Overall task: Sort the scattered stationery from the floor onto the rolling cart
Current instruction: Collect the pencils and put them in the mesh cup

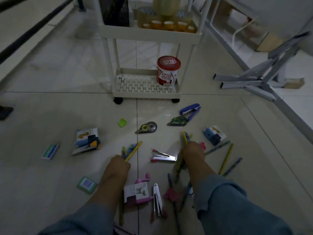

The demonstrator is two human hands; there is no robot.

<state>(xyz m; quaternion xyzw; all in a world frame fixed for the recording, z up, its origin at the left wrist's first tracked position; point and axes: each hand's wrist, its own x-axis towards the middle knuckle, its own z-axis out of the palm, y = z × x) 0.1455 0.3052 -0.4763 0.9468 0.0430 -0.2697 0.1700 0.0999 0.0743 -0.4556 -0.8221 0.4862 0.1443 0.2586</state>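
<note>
two correction tapes (146,127) (177,121), one tub (168,72), one cart (147,95)

1. The tub (168,71) stands at the right of the bottom shelf of the cart (147,94).
2. Tape rolls (168,25) sit on the shelf above.
3. A stapler (190,110) lies on the floor before the cart.

Light dim. Pale glossy tiled floor (50,73). Grey metal frame legs (267,82) at right, black rails (35,29) upper left.
</note>
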